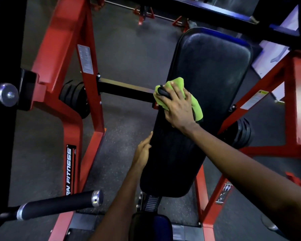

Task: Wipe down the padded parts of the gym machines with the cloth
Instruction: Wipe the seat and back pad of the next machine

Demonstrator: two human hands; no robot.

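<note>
Dark speckled rubber flooring (129, 49) lies under a red-framed gym machine (66, 32), and its long black back pad (207, 66) runs from the near centre up toward the far right. The green cloth (196, 106) lies bunched on the pad's left edge, about halfway along its length. The right hand (177, 105) lies on top of the cloth, palm down and fingers spread wide, pressing it onto the padding. The fingertips bend a little over the pad's left rim, where a small dark shape shows between them that I cannot identify. The left hand (142, 150) is nearer, on the same left edge, with relaxed, fairly straight fingers touching the side of the pad and holding nothing. Both forearms are bare. A black crossbar (125, 89) reaches from the left upright to the pad just beside the cloth. Stacked black weight plates (73, 96) sit on the left frame, and another stack (240, 134) sits to the right of the pad. At the near left a black grip handle with a chrome end (59, 204) points inward, and a dark seat pad (149, 226) sits at the near edge below the back pad.
</note>
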